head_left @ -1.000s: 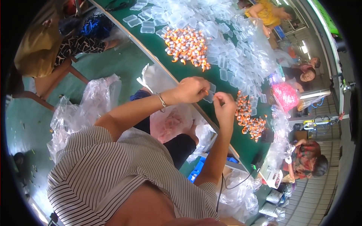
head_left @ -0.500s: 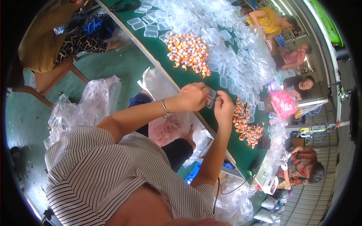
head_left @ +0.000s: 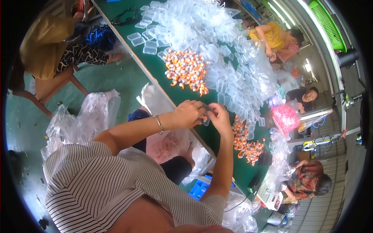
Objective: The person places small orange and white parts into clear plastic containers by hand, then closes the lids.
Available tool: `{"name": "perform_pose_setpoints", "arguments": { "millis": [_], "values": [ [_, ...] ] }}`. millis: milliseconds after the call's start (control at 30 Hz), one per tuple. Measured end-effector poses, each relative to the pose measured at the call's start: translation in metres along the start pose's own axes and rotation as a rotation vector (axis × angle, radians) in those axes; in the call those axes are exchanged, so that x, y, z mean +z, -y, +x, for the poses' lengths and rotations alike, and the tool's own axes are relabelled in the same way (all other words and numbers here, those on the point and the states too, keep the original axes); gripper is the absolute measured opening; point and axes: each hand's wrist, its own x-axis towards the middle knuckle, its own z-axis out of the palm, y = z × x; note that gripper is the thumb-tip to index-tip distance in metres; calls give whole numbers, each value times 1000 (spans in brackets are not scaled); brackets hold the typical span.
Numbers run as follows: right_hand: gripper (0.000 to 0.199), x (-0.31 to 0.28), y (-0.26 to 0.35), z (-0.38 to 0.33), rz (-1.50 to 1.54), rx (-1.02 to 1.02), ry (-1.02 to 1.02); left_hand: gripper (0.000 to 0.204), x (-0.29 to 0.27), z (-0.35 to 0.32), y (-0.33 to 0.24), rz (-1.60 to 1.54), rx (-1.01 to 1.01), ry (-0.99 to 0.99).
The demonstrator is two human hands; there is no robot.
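Over the near edge of the green table, my left hand (head_left: 189, 113) is closed around a small clear plastic box (head_left: 206, 121). An orange-and-grey piece shows at the box, partly covered by my fingers. My right hand (head_left: 220, 117) meets it from the other side, its fingers closed on the box's upper part. Beyond my left hand lies a heap of small orange-and-grey curved pieces (head_left: 187, 72). A smaller pile of the same pieces (head_left: 247, 141) is to the right of my right hand. Many clear plastic boxes (head_left: 233, 81) are heaped across the far side.
Clear plastic bags (head_left: 97, 112) lie on the floor at left, near a seated person (head_left: 46, 46). A pink bundle (head_left: 286, 118) and plastic film (head_left: 280, 147) line the table's far right. Several people sit beyond. A blue crate (head_left: 199, 189) is under the table.
My right hand has moved in to the left and now grips the box with my left hand. The whole view has shifted slightly.
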Motion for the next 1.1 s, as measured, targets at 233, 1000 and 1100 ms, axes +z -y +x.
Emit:
{"name": "perform_pose_setpoints", "arguments": {
  "millis": [233,1000,1100],
  "values": [
    [32,-5,8,6,-208,-113,57,45,-9,3,9,-3,8,2],
    [23,3,20,-15,17,-330,-260,68,-13,4,0,-38,-93,4],
    [28,1,26,-17,30,-368,-204,68,-11,2,6,4,-59,45]
  ]
}}
